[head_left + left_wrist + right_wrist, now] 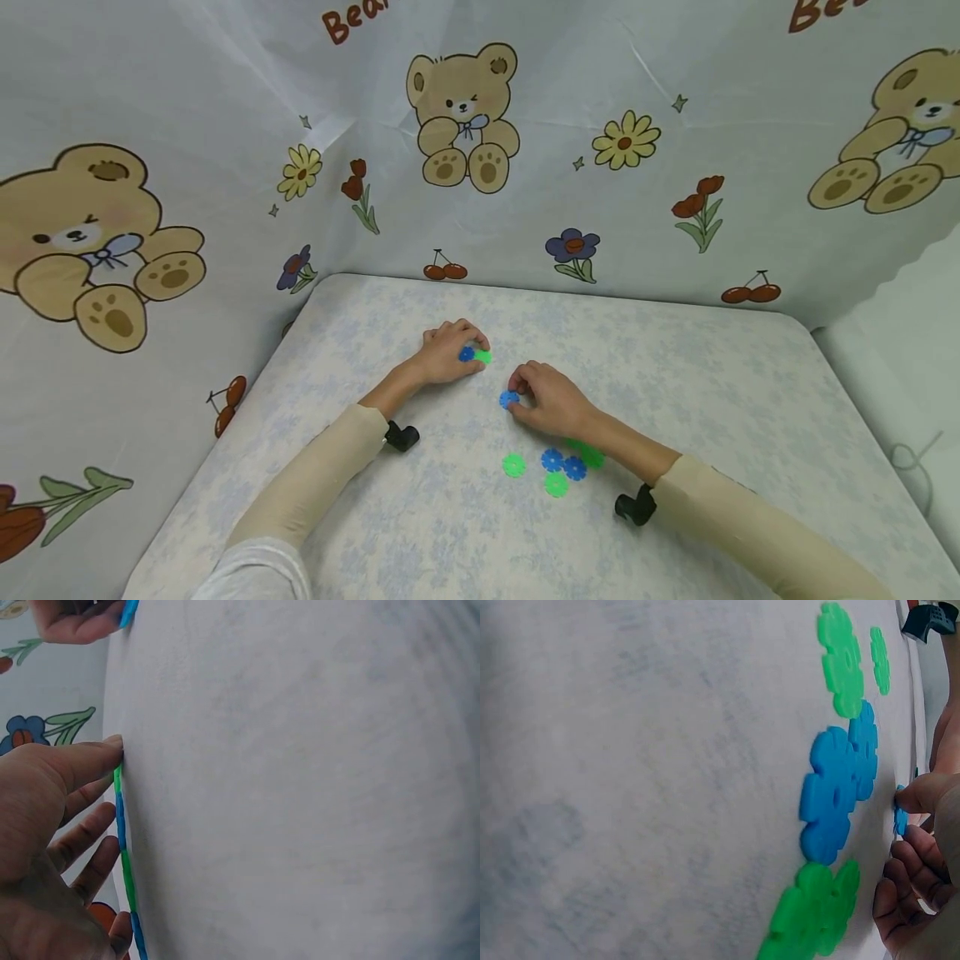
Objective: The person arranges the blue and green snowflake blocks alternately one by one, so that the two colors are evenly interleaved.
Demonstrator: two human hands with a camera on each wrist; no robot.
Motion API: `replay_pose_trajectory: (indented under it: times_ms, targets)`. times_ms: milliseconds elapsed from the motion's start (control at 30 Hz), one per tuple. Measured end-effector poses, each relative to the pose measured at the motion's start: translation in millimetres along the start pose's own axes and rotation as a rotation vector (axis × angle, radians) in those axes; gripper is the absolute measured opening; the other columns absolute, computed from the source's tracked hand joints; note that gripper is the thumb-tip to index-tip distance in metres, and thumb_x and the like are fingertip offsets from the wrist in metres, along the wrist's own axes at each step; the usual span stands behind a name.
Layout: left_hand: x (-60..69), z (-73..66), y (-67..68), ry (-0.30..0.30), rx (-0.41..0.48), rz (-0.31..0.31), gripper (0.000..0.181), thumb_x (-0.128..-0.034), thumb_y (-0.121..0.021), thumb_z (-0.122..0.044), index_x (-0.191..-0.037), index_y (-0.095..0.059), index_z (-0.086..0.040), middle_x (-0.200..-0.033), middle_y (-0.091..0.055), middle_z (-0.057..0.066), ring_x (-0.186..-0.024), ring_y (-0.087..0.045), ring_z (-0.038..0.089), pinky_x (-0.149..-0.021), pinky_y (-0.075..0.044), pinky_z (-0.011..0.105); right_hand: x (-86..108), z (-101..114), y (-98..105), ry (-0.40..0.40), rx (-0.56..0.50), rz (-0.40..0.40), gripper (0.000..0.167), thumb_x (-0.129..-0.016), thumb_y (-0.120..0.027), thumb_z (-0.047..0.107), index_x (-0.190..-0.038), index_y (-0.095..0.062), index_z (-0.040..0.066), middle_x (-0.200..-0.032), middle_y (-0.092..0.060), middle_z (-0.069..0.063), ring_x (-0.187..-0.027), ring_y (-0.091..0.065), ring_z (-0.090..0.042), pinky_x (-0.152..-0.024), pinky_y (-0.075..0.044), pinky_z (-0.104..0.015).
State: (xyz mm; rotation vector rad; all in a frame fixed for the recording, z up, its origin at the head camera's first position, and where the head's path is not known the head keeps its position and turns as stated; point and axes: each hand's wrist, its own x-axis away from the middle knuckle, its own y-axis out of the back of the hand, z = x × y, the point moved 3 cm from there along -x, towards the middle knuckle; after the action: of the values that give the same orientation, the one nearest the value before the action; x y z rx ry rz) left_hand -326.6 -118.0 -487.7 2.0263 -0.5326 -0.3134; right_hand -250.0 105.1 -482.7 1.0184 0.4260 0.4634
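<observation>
My left hand lies over a flat row of joined interlocking flower discs, its thumb and fingers curled about it. Edge-on in the left wrist view, the row alternates green and blue; the hand partly hides it. Between thumb and fingers, my right hand pinches a single blue flower disc, held apart from the row. The right wrist view shows this blue disc at the right hand's fingertips.
Near the right forearm lie loose discs: a green disc, a blue disc, another blue disc overlapping it, a second green disc, and more green partly under the forearm. A bear-print cloth hangs behind the table.
</observation>
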Motion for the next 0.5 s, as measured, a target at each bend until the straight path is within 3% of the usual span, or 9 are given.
replay_pose_trajectory:
  times_ms: [500]
  targets:
    - [0.6,0.2,-1.9,0.010,0.013,-0.003,0.027,-0.1038,-0.073,-0.036,-0.129,-0.068,-0.026,-0.150,-0.054,0.002,-0.131,-0.049,0.031,-0.114,-0.026,0.065,-22.1,-5.4,1.2,-0.064,0.061,-0.004,0.022,-0.096,-0.079,0.027,-0.111,-0.070,0.014,-0.103,-0.066,-0.001,-0.092,-0.061,-0.014,-0.082,-0.054,-0.035]
